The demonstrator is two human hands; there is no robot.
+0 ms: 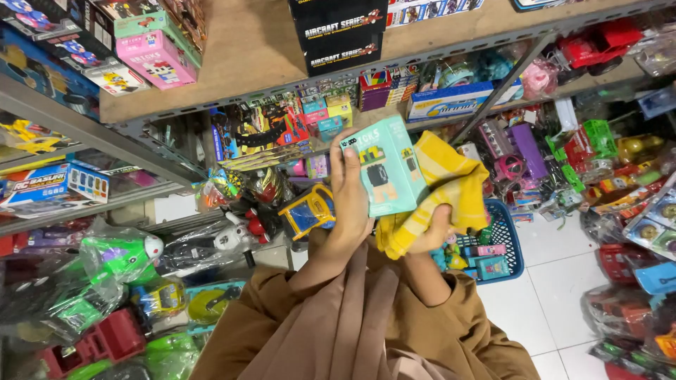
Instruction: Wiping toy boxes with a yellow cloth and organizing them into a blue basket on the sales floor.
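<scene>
My left hand (348,200) holds a small teal toy box (386,167) with a blocky figure printed on it, gripped along its left edge with the fingertips at its top corner. My right hand (431,232) clutches a yellow cloth (451,184) that lies bunched against the box's right side. Both arms wear brown sleeves (366,324) and are raised in front of crowded toy shelves.
Metal shelves with wooden boards (246,49) carry pink (156,58) and black boxes (338,32). Bagged plastic toys (120,257) hang at the left, more at the right. A blue basket (510,243) with small boxes sits on the white tiled floor (556,281).
</scene>
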